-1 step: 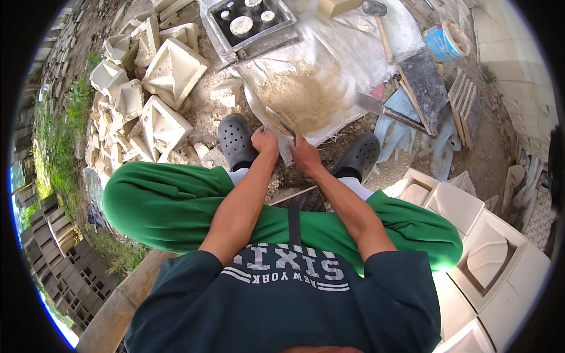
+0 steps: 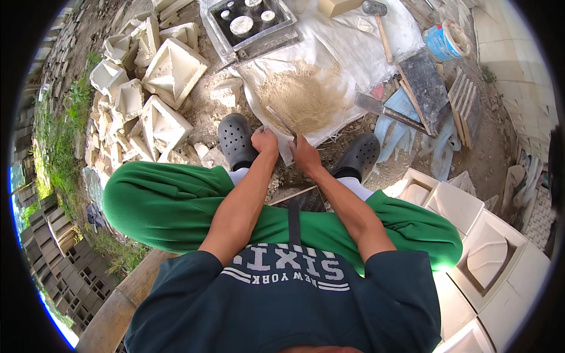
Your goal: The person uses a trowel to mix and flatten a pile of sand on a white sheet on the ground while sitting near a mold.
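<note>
The narrow tool (image 2: 281, 122) lies ahead and to the left of the right hand (image 2: 306, 154), its long axis slanting away from that hand toward the near side of the powder heap (image 2: 306, 97). The right hand is nearer, closed round the tool's near end; the left hand (image 2: 265, 141) is curled just left of it, by the edge of the white sheet (image 2: 353, 48), and I cannot tell whether it pinches anything. Counting: one tool, one heap ahead of both hands, one sheet under it, two clogs, one (image 2: 235, 141) left of the left hand and one (image 2: 356, 156) right of the right hand. Farther ahead stands one dark tray (image 2: 265, 47) with at least four pale discs; ahead and right of the right hand, one mallet (image 2: 384, 39) and one bucket (image 2: 438, 44)
</note>
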Action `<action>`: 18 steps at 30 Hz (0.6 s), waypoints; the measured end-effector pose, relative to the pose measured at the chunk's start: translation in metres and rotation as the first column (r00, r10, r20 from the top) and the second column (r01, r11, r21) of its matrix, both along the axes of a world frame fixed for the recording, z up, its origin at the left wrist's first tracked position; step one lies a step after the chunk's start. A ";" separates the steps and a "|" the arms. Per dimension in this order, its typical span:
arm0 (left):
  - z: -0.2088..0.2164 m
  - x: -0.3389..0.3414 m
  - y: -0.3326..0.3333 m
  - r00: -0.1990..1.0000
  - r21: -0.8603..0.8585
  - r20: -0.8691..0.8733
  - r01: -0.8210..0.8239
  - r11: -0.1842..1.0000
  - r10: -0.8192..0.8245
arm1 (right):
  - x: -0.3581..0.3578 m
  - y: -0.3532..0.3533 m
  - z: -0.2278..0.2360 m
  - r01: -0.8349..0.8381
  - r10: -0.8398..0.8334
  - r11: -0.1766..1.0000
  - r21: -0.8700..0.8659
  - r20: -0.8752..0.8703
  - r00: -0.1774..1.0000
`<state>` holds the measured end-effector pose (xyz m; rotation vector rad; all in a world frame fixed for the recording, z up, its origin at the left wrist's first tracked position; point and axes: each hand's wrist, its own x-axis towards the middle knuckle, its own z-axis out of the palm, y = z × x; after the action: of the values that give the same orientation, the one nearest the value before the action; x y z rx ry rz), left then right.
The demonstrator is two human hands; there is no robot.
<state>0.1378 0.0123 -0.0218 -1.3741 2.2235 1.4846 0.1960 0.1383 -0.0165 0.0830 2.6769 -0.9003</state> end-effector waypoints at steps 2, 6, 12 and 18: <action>0.002 0.001 0.001 0.999 0.029 -0.014 -0.036 0.999 0.036 | 0.005 0.002 0.003 0.002 -0.002 1.000 -0.004 0.056 0.998; 0.002 -0.002 0.002 1.000 -0.007 -0.001 0.010 1.000 -0.010 | -0.006 0.007 0.004 -0.018 0.017 0.999 0.046 0.011 1.000; 0.010 -0.007 0.008 0.996 0.046 0.058 0.062 0.997 -0.065 | -0.035 0.029 0.005 0.054 -0.045 0.986 0.160 -0.059 0.997; 0.001 -0.002 0.004 0.995 0.098 0.051 0.081 0.992 -0.087 | -0.045 0.045 0.002 0.075 -0.076 0.978 0.196 -0.002 0.997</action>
<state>0.1353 0.0162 -0.0212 -1.2613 2.1197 1.4861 0.1513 0.1829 -0.0141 0.2319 2.7668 -0.6532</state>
